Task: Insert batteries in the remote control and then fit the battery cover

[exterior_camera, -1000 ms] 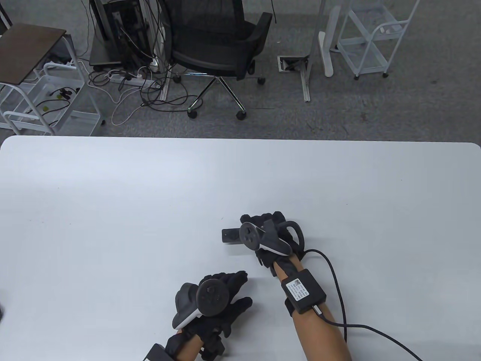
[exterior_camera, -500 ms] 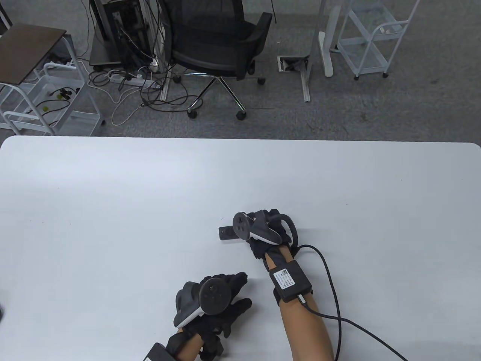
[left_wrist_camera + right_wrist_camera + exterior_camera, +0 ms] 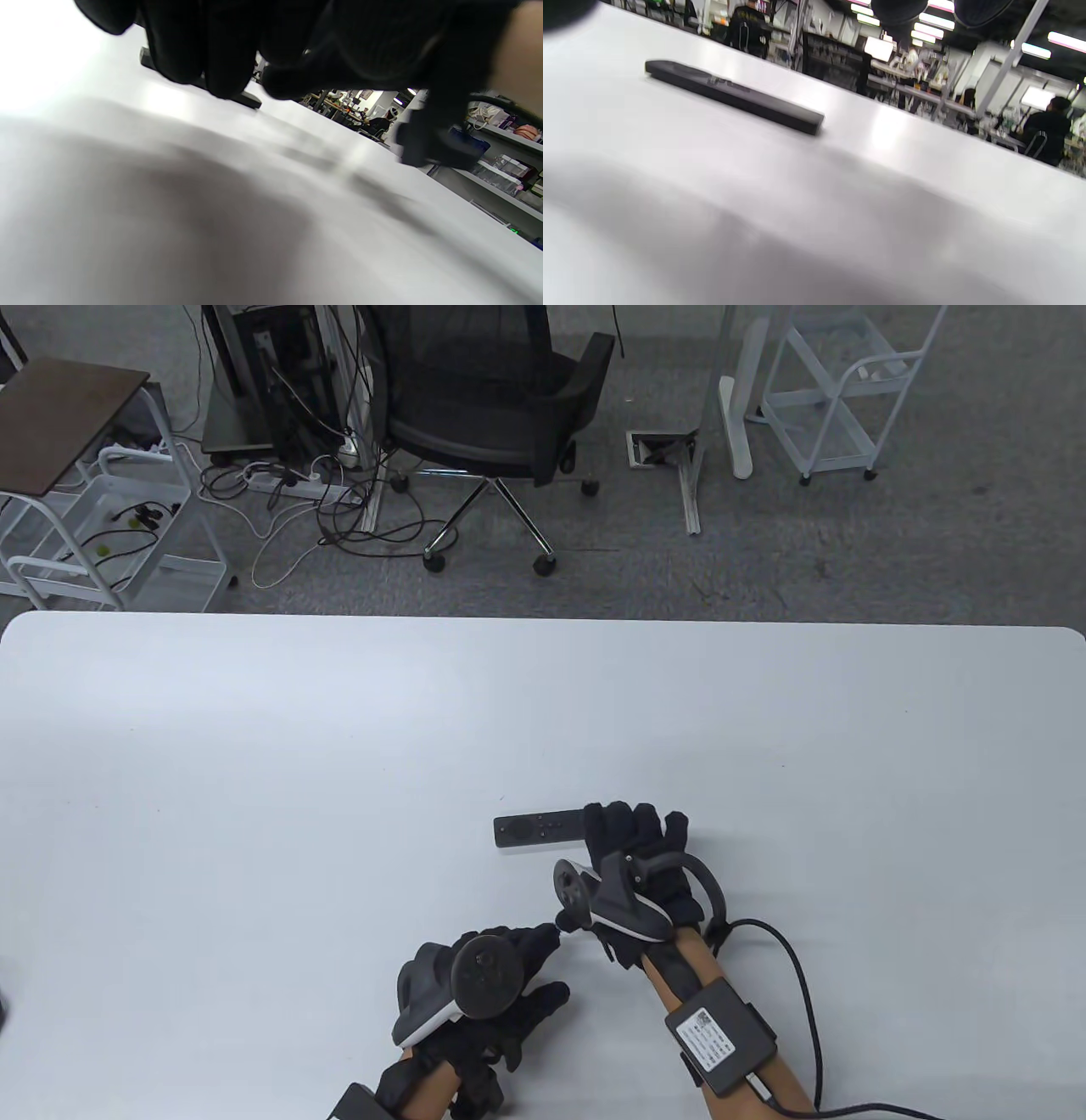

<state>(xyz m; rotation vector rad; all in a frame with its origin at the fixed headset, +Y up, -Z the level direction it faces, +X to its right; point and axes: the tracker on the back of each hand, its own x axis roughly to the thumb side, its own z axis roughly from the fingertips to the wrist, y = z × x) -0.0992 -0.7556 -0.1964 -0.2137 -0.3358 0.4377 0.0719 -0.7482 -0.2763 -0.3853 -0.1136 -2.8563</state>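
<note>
Our right hand (image 3: 636, 857) hovers over the table (image 3: 254, 780) with its fingers spread loosely and nothing in its grasp; in the table view its fingertips overlap the 3 o'clock end of the remote control (image 3: 539, 831), while the right wrist view shows the remote (image 3: 734, 96) lying alone, so we judge the hand apart from it. Our left hand (image 3: 484, 993) rests low at about 7 o'clock from the remote, fingers half curled; whether it holds anything we cannot tell.

We judge the task near its end: the remote lies button side up, flat on the table, and no loose batteries or cover show anywhere. If so, the next move calls only for drawing both hands clear; should the cover need checking, we would have to turn the remote over, since its back is hidden.

Slim, black and bar-shaped, the remote has squared ends, a matte plastic skin and small round buttons set along its top. Smooth, white and faintly glossy, the table throws soft reflections. Knitted black fabric covers both hands.
</note>
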